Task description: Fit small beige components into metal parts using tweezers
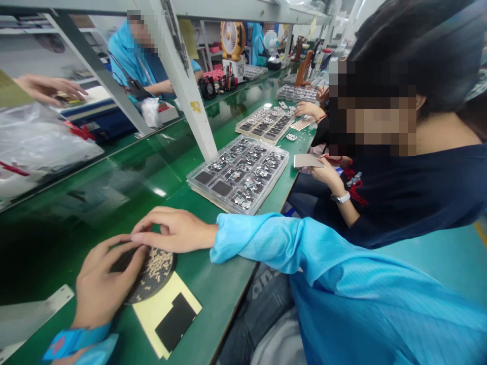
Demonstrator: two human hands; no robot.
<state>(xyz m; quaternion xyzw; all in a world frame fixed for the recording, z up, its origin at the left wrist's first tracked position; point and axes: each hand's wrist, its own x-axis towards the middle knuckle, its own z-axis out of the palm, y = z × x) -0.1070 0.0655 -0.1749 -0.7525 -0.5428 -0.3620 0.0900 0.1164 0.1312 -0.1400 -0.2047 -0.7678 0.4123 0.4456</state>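
A blue sleeve (266,248) runs to the right hand (175,230), pinching narrowly at the round black disc (140,289) the left hand (104,284) grips on the worktop (216,284), pale pieces (158,268) covering most of it

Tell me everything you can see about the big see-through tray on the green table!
The clear plastic tray lies flat on the green bench. It is rectangular with a raised rim, divided into pockets holding small shiny metal and black parts; a few dark squares show. Only the bench touches it.
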